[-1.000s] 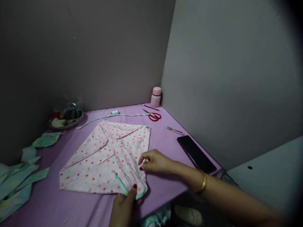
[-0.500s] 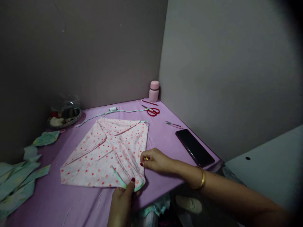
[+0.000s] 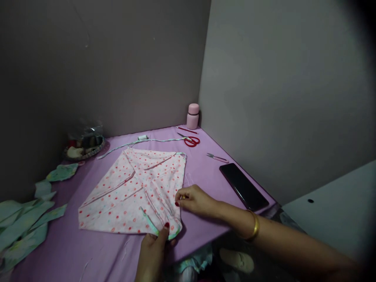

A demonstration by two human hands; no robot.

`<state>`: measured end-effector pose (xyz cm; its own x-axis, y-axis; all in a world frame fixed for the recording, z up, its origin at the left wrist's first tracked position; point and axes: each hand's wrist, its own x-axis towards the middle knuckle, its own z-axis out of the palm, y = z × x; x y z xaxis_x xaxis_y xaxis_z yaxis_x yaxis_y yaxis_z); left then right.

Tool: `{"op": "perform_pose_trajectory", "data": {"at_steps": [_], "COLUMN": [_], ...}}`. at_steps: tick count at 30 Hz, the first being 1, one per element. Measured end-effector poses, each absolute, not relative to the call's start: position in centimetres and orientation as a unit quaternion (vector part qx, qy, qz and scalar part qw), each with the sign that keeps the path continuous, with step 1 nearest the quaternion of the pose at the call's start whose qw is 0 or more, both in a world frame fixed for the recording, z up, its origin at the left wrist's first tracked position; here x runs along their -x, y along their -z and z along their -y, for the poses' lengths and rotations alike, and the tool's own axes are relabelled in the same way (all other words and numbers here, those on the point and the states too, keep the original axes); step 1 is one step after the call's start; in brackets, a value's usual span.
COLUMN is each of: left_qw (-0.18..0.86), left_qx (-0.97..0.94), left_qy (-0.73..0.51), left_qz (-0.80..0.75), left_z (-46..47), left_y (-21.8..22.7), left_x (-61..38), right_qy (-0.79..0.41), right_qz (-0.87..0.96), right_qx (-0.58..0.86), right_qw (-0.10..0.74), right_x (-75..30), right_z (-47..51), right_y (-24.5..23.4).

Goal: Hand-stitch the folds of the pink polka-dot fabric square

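Note:
A white cloth with red dots (image 3: 117, 199) lies spread on the purple-covered table (image 3: 202, 231). At its near right corner, my left hand (image 3: 155, 243) grips the edge, thumb on top and fingers underneath. A green binding strip (image 3: 149, 223) runs along that edge, its loose end lying on the cloth. My right hand (image 3: 192, 199) is closed in a pinch at the cloth's right edge; whatever sits between its fingertips is too small to make out. Just beyond it, a thin loop of thread (image 3: 188, 179) rests on the table.
Beyond the cloth are a thread spool (image 3: 142, 137), a fabric cord (image 3: 158, 140), red-handled scissors (image 3: 192, 141), a pencil (image 3: 187, 130) and a pink bottle (image 3: 193, 116). Thread snips (image 3: 217, 158) and a phone (image 3: 243, 186) lie right. Left are a basket (image 3: 101, 148) and green fabric scraps (image 3: 23, 219).
The whole view has shifted slightly, so everything appears a little lower and further right. Both hands keep nearly the same places on the cloth.

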<state>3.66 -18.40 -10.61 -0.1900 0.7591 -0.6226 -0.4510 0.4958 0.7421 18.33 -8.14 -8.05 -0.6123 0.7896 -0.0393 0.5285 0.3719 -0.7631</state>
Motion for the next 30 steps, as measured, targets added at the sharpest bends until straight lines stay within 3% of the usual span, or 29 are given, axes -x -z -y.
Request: {"op": "perform_pose_trajectory", "data": {"at_steps": [11,30], "left_qw": [0.61,0.626], "left_qx": [-0.125,-0.108], "left_qy": [-0.49,-0.477], "left_qz": [-0.61,-0.607], "left_z": [18.4,18.4], "left_y": [11.5,11.7], "left_x": [-3.6,-3.3], "right_qy": [-0.222,-0.012], "right_qz": [0.847,0.854], "right_qx": [0.406,0.431], "right_qw": [0.263,0.291], "right_x": [-19.0,-19.4], "right_z": [5.4,1.3], "right_y": [0.5,-3.9]}}
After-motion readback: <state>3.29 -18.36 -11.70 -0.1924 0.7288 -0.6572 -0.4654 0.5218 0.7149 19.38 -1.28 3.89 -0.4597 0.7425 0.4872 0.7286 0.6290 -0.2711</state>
